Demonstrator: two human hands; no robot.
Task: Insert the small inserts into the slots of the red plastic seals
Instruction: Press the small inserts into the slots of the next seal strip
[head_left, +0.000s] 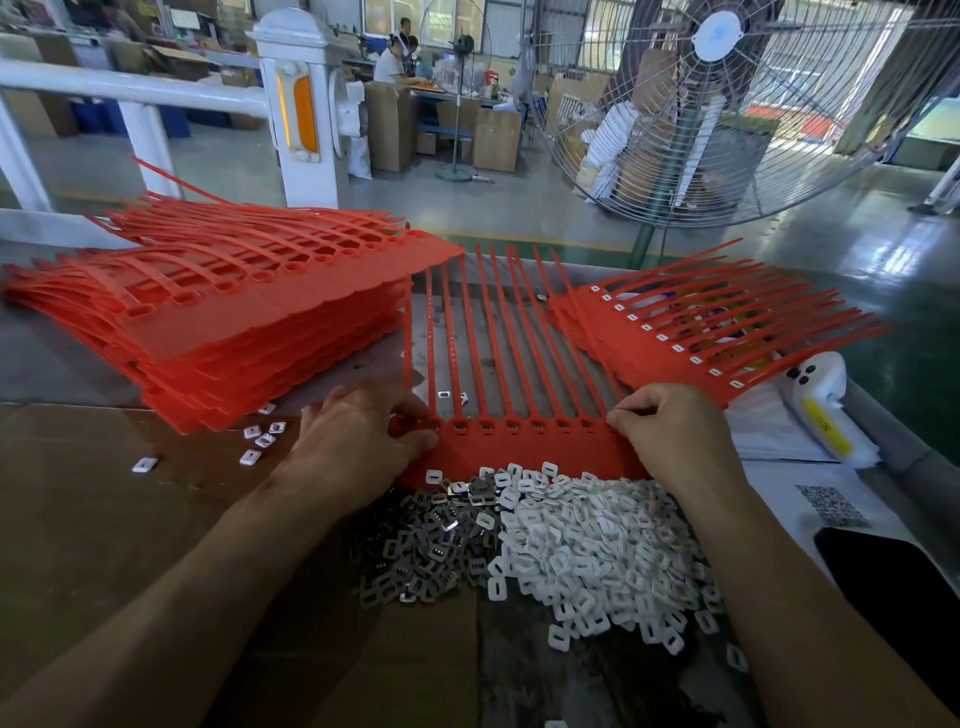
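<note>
A red strip of joined plastic seals lies flat in front of me, tails pointing away, its row of slots holding dark metal pieces. My left hand pinches the strip's left end between thumb and fingers. My right hand has curled fingertips at the strip's right end slot; whether it holds an insert is hidden. Just below the strip lie a heap of grey metal inserts and a heap of white plastic inserts.
A tall stack of red seal strips fills the left of the table. Another stack with white inserts fitted lies at the right. Loose white inserts sit on brown cardboard. A white device and a black phone are far right.
</note>
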